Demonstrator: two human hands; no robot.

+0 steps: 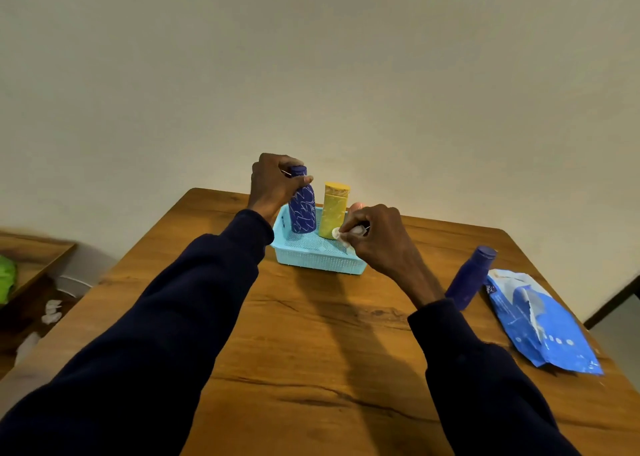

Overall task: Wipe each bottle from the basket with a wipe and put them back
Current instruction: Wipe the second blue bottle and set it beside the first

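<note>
Left hand [277,181], fingers and thumb curled, grips the cap end of the patterned blue bottle [302,209], which stands upright in the far-left corner of the light blue basket [322,259]. Right hand [377,240] pinches a crumpled white wipe [346,236] over the basket's 3 o'clock rim, just beside the upright yellow bottle [333,213]. A plain blue bottle [469,279] stands at 4 o'clock from the basket, beside a blue wipes pack [543,320]. Wooden desk [311,351]; beige wall [311,74] behind.
</note>
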